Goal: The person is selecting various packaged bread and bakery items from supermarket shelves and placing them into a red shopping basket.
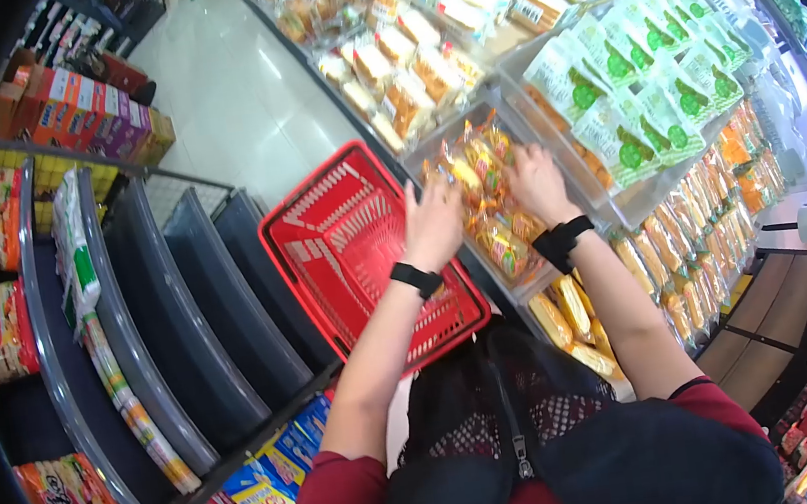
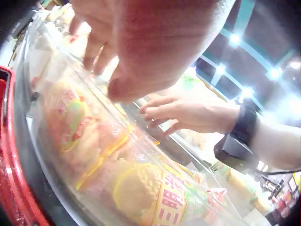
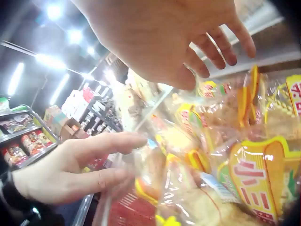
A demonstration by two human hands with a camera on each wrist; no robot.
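Observation:
A clear bin [image 1: 540, 281] holds orange-and-yellow wrapped bread packs [image 1: 502, 246]. At its left side is the left hand [image 1: 435, 220], fingers extended at the packs' edge. Across from it the right hand [image 1: 536, 185] reaches in along the bin's right side. In the left wrist view the left hand [image 2: 150, 42] hangs over the bin wall, and the right hand [image 2: 190, 113] has its fingers spread loosely. The right wrist view shows the right hand [image 3: 160, 37] above the packs [image 3: 254, 174], with the left hand [image 3: 80, 165] beside them. Neither hand grips a pack.
A red shopping basket [image 1: 388, 329] stands left of the bin. Green-and-white packets [image 1: 625, 124] fill a raised bin at the right; more wrapped breads [image 1: 402, 76] lie beyond. Dark shelves [image 1: 195, 278] with several red noodle packs [image 1: 5, 331] stand at the left.

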